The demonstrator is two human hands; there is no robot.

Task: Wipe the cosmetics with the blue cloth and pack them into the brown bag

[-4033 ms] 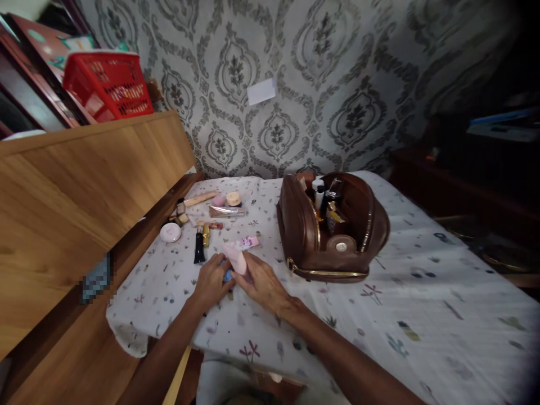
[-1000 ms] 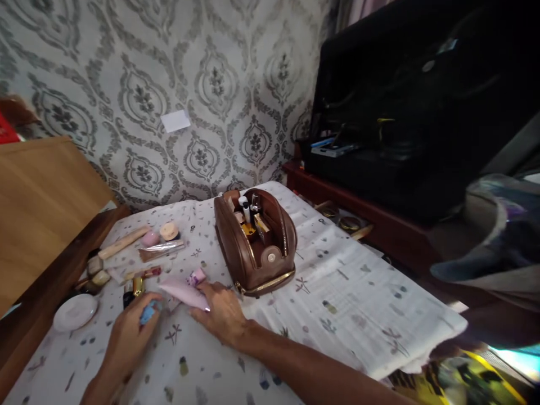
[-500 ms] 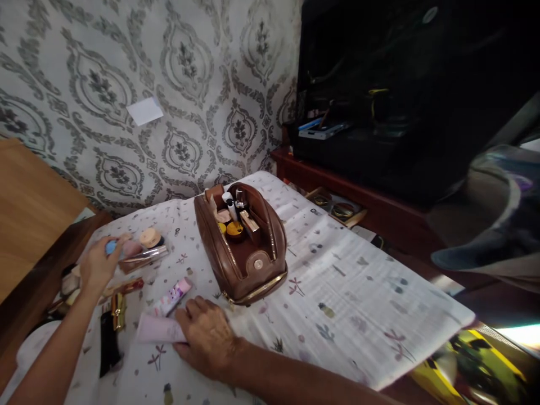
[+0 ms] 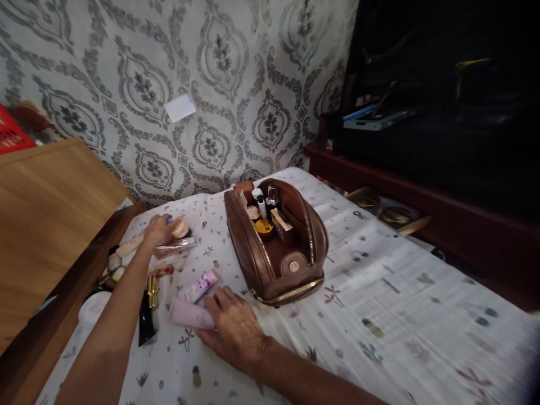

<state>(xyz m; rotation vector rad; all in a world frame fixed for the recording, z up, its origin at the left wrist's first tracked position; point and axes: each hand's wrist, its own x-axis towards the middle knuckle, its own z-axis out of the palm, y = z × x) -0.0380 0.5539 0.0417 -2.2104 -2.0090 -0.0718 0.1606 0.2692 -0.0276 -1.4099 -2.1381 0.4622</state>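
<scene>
Our right hand (image 4: 236, 326) is closed on the pink tube (image 4: 190, 313), inward of the table's (image 4: 350, 315) left edge. Left hand (image 4: 157, 229), back-left corner: grip we cannot tell. Its forearm (image 4: 113, 315), swept low, could knock the black tube (image 4: 146, 323).

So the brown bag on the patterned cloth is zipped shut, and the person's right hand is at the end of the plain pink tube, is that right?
Not quite: the brown bag on the patterned cloth is open, as the head view shows, with a yellow round container visible inside. The right hand is indeed at the end of the plain pink tube.
</scene>
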